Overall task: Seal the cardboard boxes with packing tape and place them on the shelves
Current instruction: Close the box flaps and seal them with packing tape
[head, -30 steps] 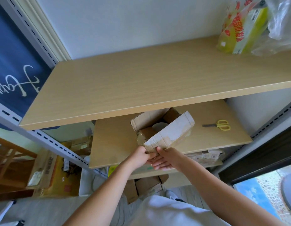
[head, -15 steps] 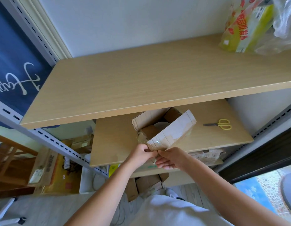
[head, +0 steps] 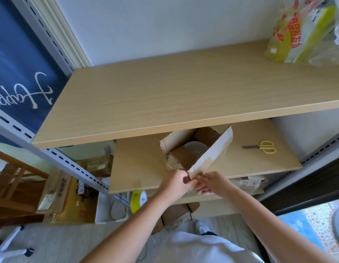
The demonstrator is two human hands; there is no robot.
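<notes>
An open cardboard box (head: 176,143) stands on the middle shelf (head: 142,168), its flaps up and old clear tape on them. A white round object (head: 197,149) lies inside. My left hand (head: 177,185) grips the near corner of the box. My right hand (head: 212,183) pinches the lower end of the long near flap (head: 212,152), right beside the left hand. Yellow-handled scissors (head: 263,147) lie on the same shelf to the right. No tape roll is plainly in view.
The wide upper shelf (head: 174,95) overhangs the box and carries a yellow plastic-wrapped pack (head: 301,33) at the far right. Grey slotted uprights (head: 73,164) frame the shelving. Cardboard boxes (head: 176,215), a white bin (head: 110,209) and a yellow carton (head: 70,198) sit lower down.
The right hand has shifted from under the flap to pinching its near end. Both hands stay at the box's near corner, and the flap stands slightly more upright.
</notes>
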